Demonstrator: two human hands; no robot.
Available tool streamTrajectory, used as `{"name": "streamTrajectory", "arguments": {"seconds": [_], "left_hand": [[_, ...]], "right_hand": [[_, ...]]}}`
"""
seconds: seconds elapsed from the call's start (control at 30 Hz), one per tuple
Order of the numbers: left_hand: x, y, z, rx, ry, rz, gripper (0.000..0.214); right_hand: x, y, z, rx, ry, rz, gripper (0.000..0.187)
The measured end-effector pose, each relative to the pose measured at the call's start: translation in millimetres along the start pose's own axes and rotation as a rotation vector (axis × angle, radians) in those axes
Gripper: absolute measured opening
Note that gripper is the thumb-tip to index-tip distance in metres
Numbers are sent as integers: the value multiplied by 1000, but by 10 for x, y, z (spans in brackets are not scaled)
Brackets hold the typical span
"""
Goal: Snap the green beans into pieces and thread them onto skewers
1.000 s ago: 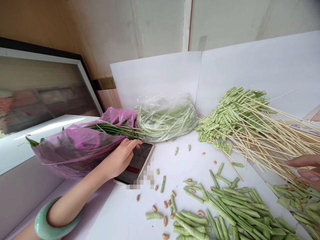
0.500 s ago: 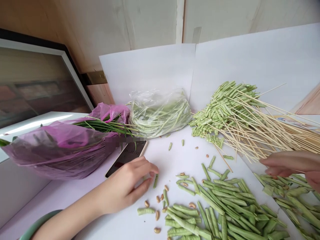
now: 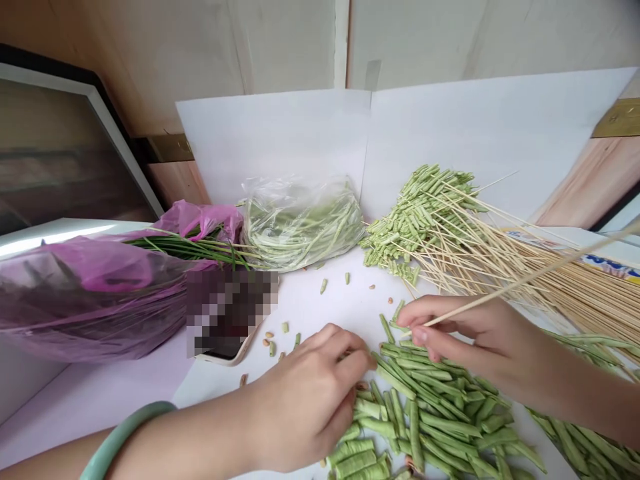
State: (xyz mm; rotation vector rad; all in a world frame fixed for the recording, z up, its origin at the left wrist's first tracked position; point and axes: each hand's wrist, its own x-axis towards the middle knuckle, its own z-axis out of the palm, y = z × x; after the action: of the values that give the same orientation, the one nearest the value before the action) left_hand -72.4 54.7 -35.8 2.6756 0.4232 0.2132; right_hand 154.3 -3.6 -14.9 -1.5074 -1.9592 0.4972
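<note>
My right hand (image 3: 465,333) pinches a thin bamboo skewer (image 3: 505,291) near one end between thumb and fingertips. The bare skewer slants up and to the right, its tip pointing left over a pile of cut green bean pieces (image 3: 440,413). At the left edge of that pile is my left hand (image 3: 320,387), palm down with loosely curled fingers. A gap shows between its thumb and index finger, and the fingertips reach the beans; nothing is visibly held. Threaded skewers of short bean pieces (image 3: 425,207) lie stacked behind the right hand.
Bare skewers (image 3: 590,280) lie at the right. A clear bag of long beans (image 3: 305,223) stands at the back, a purple bag of greens (image 3: 100,293) at the left, with a phone (image 3: 235,333) beside it. Loose seeds (image 3: 267,339) dot the white table. White boards (image 3: 280,140) stand behind.
My right hand has come in from the right edge to above the pile, now with a skewer in it. My left hand has moved right, from beside the phone to the beans.
</note>
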Motion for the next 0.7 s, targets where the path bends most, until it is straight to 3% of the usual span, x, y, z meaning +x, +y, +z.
{"name": "streamTrajectory", "arguments": {"seconds": [0.1, 0.27, 0.47, 0.53, 0.63, 0.7], "left_hand": [[66, 11, 31, -15, 11, 30, 38], [61, 19, 8, -37, -146, 103, 57], [69, -21, 60, 46, -209, 99, 59], [49, -72, 148, 80, -174, 144, 58], [3, -165, 304, 87, 23, 219, 56], [-18, -212, 372, 94, 72, 235, 52]], "right_hand": [[11, -2, 36, 47, -117, 26, 14], [-42, 145, 11, -10, -273, 36, 14], [-76, 237, -8, -17, -260, 70, 13], [-71, 245, -14, -21, -264, 61, 13], [-63, 258, -36, -15, -262, 52, 14], [-62, 275, -55, -24, -239, 42, 14]]}}
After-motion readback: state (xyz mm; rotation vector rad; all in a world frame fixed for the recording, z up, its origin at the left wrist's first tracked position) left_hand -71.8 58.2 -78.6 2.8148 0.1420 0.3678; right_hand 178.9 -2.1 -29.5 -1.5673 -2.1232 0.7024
